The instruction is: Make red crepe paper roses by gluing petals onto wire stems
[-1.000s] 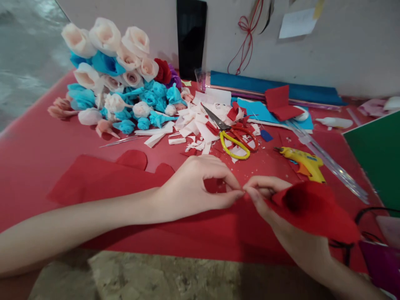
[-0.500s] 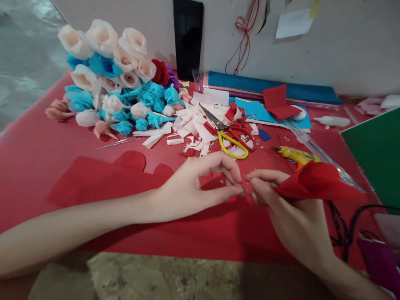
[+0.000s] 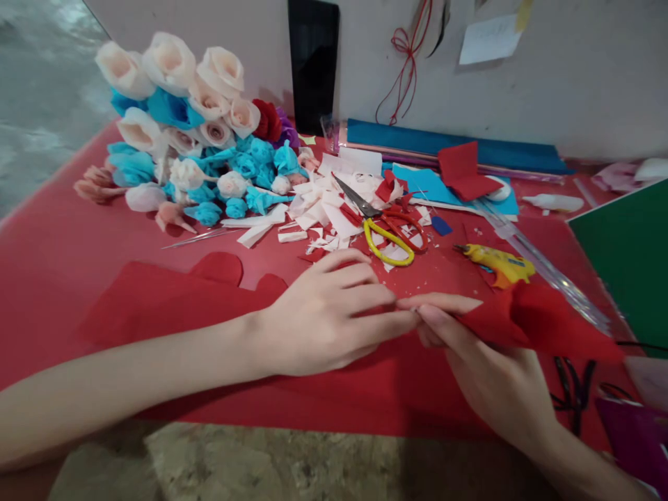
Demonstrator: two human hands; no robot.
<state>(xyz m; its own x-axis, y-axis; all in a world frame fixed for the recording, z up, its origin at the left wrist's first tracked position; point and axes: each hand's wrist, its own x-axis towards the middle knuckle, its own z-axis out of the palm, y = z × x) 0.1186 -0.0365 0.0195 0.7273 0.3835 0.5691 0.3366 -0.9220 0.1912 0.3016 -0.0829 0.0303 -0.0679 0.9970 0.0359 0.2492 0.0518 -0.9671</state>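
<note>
My right hand (image 3: 490, 369) grips a rolled piece of red crepe paper (image 3: 543, 320) between thumb and fingers, its wide end pointing right. My left hand (image 3: 328, 313) lies beside it with fingers drawn together, the fingertips pinching the narrow end of the same red paper where the two hands meet. Both hands hover just above the red table cover (image 3: 52, 257). A flat cut sheet of red paper (image 3: 167, 299) with scalloped edges lies under my left wrist.
Behind my hands are yellow-and-red scissors (image 3: 389, 233) on white and red paper scraps (image 3: 323, 209), a yellow glue gun (image 3: 498, 263), a pile of paper roses (image 3: 182, 132) at the back left, blue paper sheets (image 3: 449, 146), a green board (image 3: 631, 257) and black cables (image 3: 574, 390).
My left fingers have gone from an open loop to closed together against my right fingertips. The red paper roll has turned and stretched out to the right.
</note>
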